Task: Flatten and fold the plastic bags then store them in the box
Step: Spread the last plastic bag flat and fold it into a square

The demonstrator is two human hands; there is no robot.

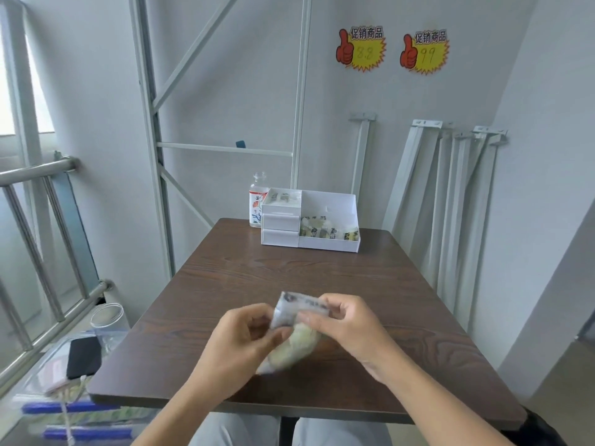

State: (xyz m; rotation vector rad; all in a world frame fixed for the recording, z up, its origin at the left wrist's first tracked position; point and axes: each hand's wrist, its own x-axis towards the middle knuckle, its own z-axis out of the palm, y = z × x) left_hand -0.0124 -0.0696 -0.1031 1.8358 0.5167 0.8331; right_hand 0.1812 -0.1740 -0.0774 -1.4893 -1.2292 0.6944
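We note the left hand [244, 336] and right hand [347, 326] each pinching one side of a crumpled bag [297, 339] over the near half of the table [225, 268]; contact with the table unclear. Box [328, 243] at far edge, well apart, holding folded bags [325, 232]; bottle [257, 201] touching its left.

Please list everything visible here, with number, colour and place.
plastic bag: one, clear with pale print, held over the table
box: one, white, far end of table
folded bags: several, clear with dark print, in the box's right compartment
bottle: one, clear with printed label, behind the box's left end
table: one, dark brown, centre
price signs: two, red and yellow, on the wall
left hand: one, grips the bag's left side
right hand: one, pinches the bag's top right
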